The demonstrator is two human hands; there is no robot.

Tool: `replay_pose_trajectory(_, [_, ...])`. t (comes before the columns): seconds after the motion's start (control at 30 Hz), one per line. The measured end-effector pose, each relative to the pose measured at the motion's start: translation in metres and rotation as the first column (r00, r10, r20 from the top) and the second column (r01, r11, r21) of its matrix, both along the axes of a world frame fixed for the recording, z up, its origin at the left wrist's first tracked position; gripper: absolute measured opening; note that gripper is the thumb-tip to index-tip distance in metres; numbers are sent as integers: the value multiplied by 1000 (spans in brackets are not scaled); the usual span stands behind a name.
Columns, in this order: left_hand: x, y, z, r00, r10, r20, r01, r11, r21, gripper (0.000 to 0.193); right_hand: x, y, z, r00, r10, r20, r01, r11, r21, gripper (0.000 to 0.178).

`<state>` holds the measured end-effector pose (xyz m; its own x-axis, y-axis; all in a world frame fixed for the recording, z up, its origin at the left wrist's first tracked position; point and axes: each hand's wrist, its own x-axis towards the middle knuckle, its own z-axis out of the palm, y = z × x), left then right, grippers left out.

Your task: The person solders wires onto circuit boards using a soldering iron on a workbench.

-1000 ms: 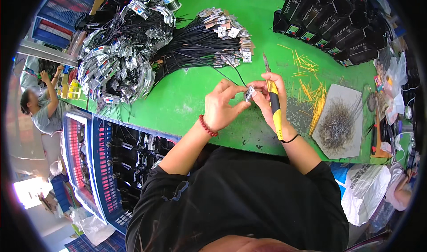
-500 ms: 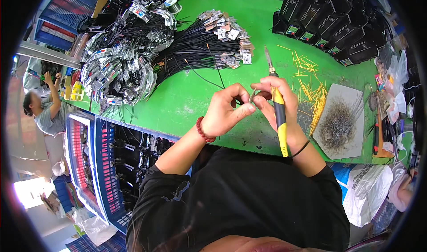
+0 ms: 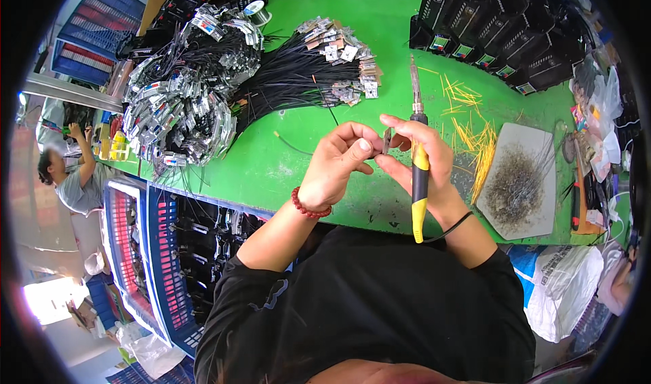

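Note:
My right hand [image 3: 434, 155] is closed around a yellow-and-black soldering iron [image 3: 420, 182], its metal tip pointing away from me over the green bench. The same hand's thumb and forefinger also pinch a small, thin, dark flat piece [image 3: 387, 141]. Bent toward that piece from the other side, my left hand [image 3: 333, 161] has its thumb and fingertips together near it; whatever lies between them is too small to name. A thin dark wire [image 3: 293, 146] with an orange end trails left from my left hand. A red bead bracelet [image 3: 308, 206] circles my left wrist.
Bundled black cables [image 3: 288, 79] with metal-ended parts cover the left, beside a solder spool [image 3: 256, 12]. Yellow tubes [image 3: 483, 150] lie right, near a grey board [image 3: 536, 143] with dark clippings. Black boxes [image 3: 502, 24] stand at the back. Another person [image 3: 81, 174] works at far left.
The soldering iron has swung more upright in my right hand. The small piece now stands more upright, and my left thumb has lifted up and back from it. The wire has shifted.

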<state>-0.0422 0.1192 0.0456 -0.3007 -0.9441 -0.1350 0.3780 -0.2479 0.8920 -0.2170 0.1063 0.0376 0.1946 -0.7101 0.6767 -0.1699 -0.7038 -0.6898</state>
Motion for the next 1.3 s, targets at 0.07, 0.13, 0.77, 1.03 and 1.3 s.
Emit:
replay_pose_trajectory(0.07, [5,-4,3,999,-22,29,22,999,-23,37,-2,-1,3,1000,22,5,-22,999,33,49])
replay_pose_trajectory(0.13, [7,-8,14,989,-131,71,131,991,1,43,-3,-3,4,996,-21,-92,11,994,-110,50])
replay_pose_trajectory(0.77, [14,-6,10,948,-317,42,306,938,162,33,-9,0,-1,965,63,-255,-123,966,-228,45])
replay_pose_trajectory(1.03, [6,3,10,952,-279,129,260,955,145,26,-11,8,-14,969,101,-224,-156,956,-247,39])
replay_pose_trajectory(1.3, [-2,11,12,982,-190,5,188,974,124,24,-4,0,-18,997,27,-76,-49,950,-310,35])
